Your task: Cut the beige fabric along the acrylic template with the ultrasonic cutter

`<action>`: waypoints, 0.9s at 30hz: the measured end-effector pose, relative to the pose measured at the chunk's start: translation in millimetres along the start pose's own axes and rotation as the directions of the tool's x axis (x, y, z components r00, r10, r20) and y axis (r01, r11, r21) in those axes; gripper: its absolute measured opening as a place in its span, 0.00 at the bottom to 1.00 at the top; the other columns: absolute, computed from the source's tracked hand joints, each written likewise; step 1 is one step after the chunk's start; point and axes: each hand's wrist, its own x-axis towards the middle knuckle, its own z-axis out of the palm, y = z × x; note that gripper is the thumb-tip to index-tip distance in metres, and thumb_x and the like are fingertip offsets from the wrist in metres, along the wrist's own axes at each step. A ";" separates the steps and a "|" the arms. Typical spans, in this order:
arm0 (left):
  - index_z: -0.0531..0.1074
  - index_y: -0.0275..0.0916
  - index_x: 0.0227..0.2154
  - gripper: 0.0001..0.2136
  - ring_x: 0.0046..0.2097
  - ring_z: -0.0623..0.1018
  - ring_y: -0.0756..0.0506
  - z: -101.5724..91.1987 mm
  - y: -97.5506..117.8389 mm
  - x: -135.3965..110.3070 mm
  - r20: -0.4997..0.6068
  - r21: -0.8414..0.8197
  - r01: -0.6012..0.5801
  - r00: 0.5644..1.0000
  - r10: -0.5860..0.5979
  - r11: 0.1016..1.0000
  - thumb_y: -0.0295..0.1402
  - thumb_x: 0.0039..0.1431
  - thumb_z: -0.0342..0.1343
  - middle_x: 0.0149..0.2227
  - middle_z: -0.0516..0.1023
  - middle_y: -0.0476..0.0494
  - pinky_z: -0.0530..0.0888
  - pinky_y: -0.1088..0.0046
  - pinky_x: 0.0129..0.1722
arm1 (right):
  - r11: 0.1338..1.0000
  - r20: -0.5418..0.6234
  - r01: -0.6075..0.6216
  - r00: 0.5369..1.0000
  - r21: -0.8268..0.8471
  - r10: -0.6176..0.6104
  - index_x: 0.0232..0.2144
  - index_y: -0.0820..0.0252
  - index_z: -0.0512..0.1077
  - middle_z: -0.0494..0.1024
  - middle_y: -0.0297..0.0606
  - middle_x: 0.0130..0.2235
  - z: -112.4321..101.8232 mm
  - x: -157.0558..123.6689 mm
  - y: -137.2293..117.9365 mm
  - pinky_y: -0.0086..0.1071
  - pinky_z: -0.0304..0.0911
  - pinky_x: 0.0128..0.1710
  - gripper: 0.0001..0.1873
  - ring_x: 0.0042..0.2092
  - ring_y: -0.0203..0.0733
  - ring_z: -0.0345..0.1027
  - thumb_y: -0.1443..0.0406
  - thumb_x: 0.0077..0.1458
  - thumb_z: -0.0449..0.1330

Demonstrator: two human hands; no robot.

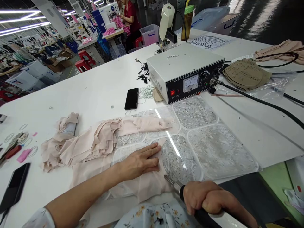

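Note:
My left hand point(140, 161) lies flat, fingers stretched out, pressing a pale pink fabric piece point(147, 185) onto a scratched glass plate point(209, 148). My right hand point(209, 198) is closed in a fist round the black handle of a cutting tool point(177, 186); its metal tip points at the fabric edge just right of my left hand. A heap of the same pink fabric pieces point(95, 139) stretches left and behind my left hand.
A white control box point(185, 71) with a dial stands behind the plate, and a black cable point(256, 99) runs from it across the table. A phone point(131, 98) lies beside it, another phone point(15, 186) at left. Beige cut pieces point(245, 74) lie right. A person sews far back.

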 end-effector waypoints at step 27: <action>0.63 0.36 0.27 0.12 0.63 0.62 0.38 26.1 10.0 -1.9 -0.150 -0.024 0.136 0.979 -0.138 0.990 0.35 0.63 0.55 0.59 0.67 0.31 0.67 0.57 0.61 | 0.999 -0.001 0.019 1.000 0.050 -0.019 0.34 0.51 0.63 0.67 0.31 0.24 -3.6 -11.0 13.2 0.32 0.61 0.18 0.04 0.19 0.34 0.60 0.60 0.57 0.56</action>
